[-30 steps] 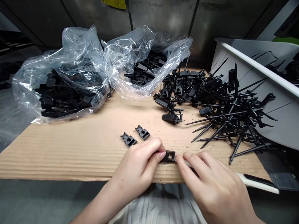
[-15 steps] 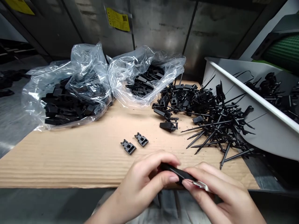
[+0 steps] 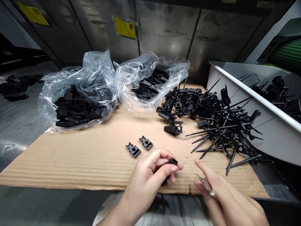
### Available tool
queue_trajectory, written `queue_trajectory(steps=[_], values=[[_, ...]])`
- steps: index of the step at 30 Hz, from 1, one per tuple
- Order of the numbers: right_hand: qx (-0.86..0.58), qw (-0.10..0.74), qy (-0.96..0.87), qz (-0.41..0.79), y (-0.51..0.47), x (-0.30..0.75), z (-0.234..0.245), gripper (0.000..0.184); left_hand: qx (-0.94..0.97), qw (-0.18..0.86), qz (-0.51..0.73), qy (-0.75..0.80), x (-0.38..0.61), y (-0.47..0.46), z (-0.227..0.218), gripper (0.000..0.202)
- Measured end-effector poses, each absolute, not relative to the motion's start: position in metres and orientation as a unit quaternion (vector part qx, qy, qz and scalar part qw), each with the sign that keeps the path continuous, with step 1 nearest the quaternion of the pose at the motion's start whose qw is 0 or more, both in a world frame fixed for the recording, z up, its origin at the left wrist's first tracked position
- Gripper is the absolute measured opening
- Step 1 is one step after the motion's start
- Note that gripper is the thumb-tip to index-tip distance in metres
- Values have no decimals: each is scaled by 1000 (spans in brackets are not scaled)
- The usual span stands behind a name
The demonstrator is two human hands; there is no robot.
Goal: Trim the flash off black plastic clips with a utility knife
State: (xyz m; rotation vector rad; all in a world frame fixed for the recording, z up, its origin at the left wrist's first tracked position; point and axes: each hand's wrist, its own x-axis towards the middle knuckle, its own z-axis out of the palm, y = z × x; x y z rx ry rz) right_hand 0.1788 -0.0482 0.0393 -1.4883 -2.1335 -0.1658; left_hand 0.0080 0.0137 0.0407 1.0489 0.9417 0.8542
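Observation:
My left hand (image 3: 152, 175) is closed round a black plastic part (image 3: 173, 161), whose hollow end shows above my thumb; most of it is hidden by the fingers. Off to the right, apart from that part, my right hand (image 3: 225, 194) holds a small thin metallic blade-like tool (image 3: 208, 187) against its palm side, with index finger and thumb tips spread. The tool is blurred. Two small black plastic clips (image 3: 133, 150) lie on the cardboard (image 3: 82, 160), just beyond my left hand.
A loose heap of black plastic parts with long thin stems (image 3: 216, 125) spreads over the right side. Two clear plastic bags of black parts (image 3: 77, 106) stand at the back left and centre. A grey bin (image 3: 265, 106) with more parts borders the right; a metal wall (image 3: 164, 34) rises behind.
My right hand has drawn away from the black part to the right, keeping the tool. My left hand has turned the part so its hollow end faces up. The view has shifted slightly.

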Motion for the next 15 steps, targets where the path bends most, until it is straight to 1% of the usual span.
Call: queue_trajectory(steps=[2,4,6,10,12,15], values=[[-548,243,-800,-21,-45,183,37,40,491,646,387,438,6,13,39,1],[-561,254,-788,22,-42,181,32,38,520,606,412,438,5,11,36,5],[-572,292,-765,50,-40,175,26,31,532,587,434,429,4,8,33,7],[-551,371,-738,115,-41,164,18,25,500,610,437,432,5,5,33,5],[-556,396,-717,139,-43,161,17,24,490,613,437,439,6,5,34,7],[-564,413,-701,142,-44,159,16,24,496,600,445,443,7,6,35,8]])
